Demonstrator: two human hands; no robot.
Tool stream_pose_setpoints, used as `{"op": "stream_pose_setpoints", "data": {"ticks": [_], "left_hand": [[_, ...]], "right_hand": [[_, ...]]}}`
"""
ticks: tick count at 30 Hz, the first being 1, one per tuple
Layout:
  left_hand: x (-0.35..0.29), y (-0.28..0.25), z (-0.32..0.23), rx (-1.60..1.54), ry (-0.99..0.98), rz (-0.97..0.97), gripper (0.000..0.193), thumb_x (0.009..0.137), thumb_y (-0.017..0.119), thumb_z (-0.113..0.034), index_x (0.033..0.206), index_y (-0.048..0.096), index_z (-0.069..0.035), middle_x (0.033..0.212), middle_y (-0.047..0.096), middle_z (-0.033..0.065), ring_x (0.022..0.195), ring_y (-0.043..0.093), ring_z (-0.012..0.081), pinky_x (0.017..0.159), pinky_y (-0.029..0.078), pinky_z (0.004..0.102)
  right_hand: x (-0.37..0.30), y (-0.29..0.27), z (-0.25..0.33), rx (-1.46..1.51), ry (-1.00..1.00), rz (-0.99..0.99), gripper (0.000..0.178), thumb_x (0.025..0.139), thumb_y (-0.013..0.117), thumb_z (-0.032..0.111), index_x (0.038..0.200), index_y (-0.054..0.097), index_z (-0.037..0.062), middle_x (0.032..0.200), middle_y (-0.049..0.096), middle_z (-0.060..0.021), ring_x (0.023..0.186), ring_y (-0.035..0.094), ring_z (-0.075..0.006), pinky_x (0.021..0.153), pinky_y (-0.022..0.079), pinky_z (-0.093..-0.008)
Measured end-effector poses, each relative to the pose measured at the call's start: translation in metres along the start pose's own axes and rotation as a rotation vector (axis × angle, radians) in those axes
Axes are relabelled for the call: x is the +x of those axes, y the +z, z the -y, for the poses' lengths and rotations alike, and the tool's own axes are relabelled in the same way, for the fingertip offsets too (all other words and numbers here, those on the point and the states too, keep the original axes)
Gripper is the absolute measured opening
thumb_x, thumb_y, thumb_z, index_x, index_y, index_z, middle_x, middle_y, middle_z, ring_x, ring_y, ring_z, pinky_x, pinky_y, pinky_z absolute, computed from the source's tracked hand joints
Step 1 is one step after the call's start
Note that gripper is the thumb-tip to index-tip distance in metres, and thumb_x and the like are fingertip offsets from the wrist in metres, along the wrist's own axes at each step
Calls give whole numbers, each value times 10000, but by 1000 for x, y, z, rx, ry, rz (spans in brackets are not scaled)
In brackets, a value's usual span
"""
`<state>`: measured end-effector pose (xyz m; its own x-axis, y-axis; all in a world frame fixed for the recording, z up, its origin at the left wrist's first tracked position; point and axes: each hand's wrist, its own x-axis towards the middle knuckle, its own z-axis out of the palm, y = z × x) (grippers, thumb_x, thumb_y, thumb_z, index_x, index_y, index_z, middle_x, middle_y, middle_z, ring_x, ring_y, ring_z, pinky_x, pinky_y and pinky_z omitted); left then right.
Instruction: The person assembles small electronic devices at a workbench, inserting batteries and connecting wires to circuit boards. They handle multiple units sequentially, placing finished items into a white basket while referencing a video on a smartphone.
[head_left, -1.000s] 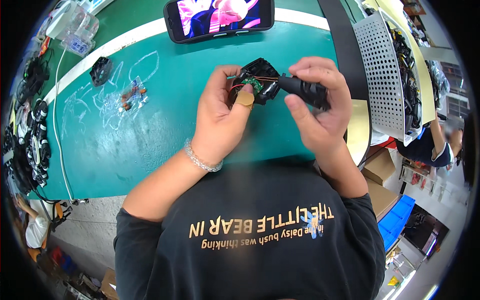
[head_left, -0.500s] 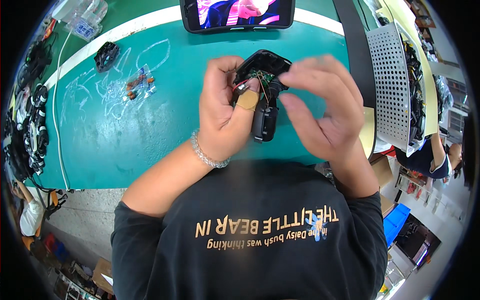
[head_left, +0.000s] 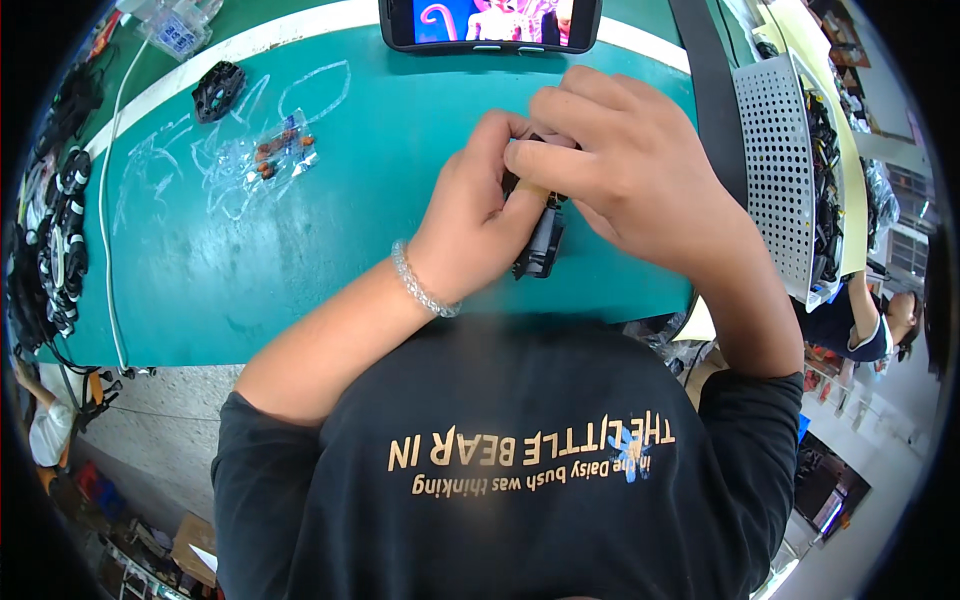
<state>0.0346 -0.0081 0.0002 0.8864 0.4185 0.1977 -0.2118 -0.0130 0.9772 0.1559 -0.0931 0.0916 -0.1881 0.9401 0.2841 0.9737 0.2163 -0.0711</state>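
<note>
My left hand [head_left: 475,205], with a clear beaded bracelet at its wrist, grips a black plastic housing [head_left: 541,246] over the mat. My right hand [head_left: 620,165] is closed over the far part of the same housing, its thumb and fingers meeting the left fingertips. Only the housing's near end shows below the hands. Its circuit board and thin wires, visible a moment ago, are now covered by my fingers. Whether the right fingertips pinch some small part as well is hidden.
On the green mat [head_left: 330,240] lie a small black plastic part [head_left: 218,92] and a clear bag [head_left: 280,155] of small orange-brown pieces. A phone [head_left: 490,47] stands at the far edge. To the right is a white perforated basket [head_left: 780,170]; bundled black cables [head_left: 65,240] lie left.
My right hand has come in from the right and closed over the housing's far part. The left hand has shifted slightly right, still gripping it.
</note>
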Motion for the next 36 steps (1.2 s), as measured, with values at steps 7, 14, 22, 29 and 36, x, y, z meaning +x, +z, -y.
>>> {"op": "stream_pose_setpoints", "data": {"ticks": [7, 14, 22, 29, 36], "left_hand": [[0, 4, 7, -250, -186, 117, 133, 878, 520, -80, 982, 474, -11, 831, 552, 35, 706, 482, 66, 594, 425, 236], [3, -1, 9, -307, -370, 141, 126, 886, 508, -85, 983, 459, -23, 746, 543, 19, 621, 445, 44, 527, 393, 223], [2, 2, -3, -415, -312, -84, 119, 907, 486, -71, 985, 403, -35, 723, 544, 19, 619, 491, 33, 506, 413, 200], [1, 2, 1, -251, -209, -91, 139, 901, 501, -93, 978, 402, -33, 703, 531, 24, 611, 473, 46, 505, 404, 213], [0, 1, 3, -175, -176, -100, 173, 883, 529, -120, 972, 415, -26, 681, 534, 39, 606, 480, 69, 510, 408, 239]], "right_hand": [[-13, 2, -5, -7, -27, 146, 130, 651, 634, 120, 764, 570, 124, 826, 548, 7, 823, 542, -168, 641, 442, -302], [-23, 1, -15, 103, -4, 7, 152, 665, 652, 71, 801, 587, 84, 818, 579, -43, 767, 574, -200, 625, 460, -331], [-47, 22, -3, 684, 640, -365, 106, 770, 641, -23, 848, 607, 40, 752, 580, -4, 691, 524, -86, 578, 391, -234], [-45, 32, 1, 833, 650, -462, 70, 805, 635, 1, 866, 613, 29, 777, 599, 5, 713, 521, -50, 601, 379, -199], [-41, 39, 6, 848, 739, -550, 83, 770, 671, 25, 834, 619, 36, 773, 597, -6, 701, 504, -57, 587, 318, -214]]}}
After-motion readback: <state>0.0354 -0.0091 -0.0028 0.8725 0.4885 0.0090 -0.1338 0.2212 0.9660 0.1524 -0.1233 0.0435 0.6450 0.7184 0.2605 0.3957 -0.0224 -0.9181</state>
